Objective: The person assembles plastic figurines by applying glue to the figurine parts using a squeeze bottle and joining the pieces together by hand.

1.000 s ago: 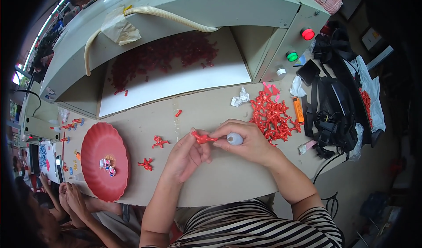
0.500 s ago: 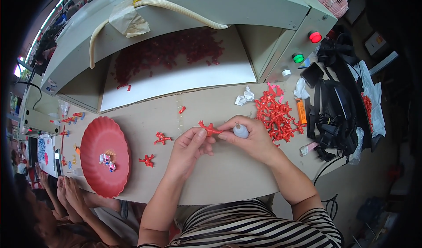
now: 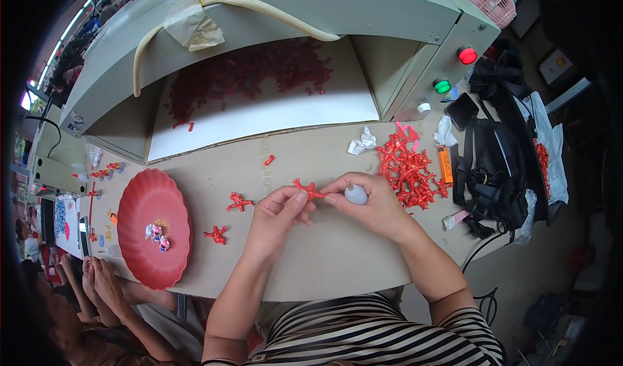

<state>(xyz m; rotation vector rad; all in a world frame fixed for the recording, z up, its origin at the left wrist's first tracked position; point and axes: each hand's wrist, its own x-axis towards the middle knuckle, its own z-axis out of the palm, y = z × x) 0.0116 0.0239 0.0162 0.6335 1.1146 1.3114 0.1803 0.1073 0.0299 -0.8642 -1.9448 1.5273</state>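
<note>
Between my two hands, over the middle of the table, is a small red plastic figure (image 3: 309, 189) with spread limbs. My left hand (image 3: 280, 211) pinches its body between thumb and fingers. The fingertips of my right hand (image 3: 371, 202) close on the figure's right end, while a small whitish squeeze bottle (image 3: 355, 194) with a thin tip is tucked in the same hand. Two similar red figures, an upper one (image 3: 239, 202) and a lower one (image 3: 216, 235), lie left of my left hand. Just beyond my hands is a small red piece (image 3: 269, 160).
A heap of red figures (image 3: 407, 171) lies right of my right hand, beside an orange tube (image 3: 444, 165) and black straps (image 3: 496, 171). To the left stands a red scalloped bowl (image 3: 133, 236). A grey machine (image 3: 415, 74) spans the back, red pieces inside. Another person's hands (image 3: 104, 281) are at far left.
The view has shifted very slightly. Both hands keep their grip on the red figure, and the bottle stays in my right hand.
</note>
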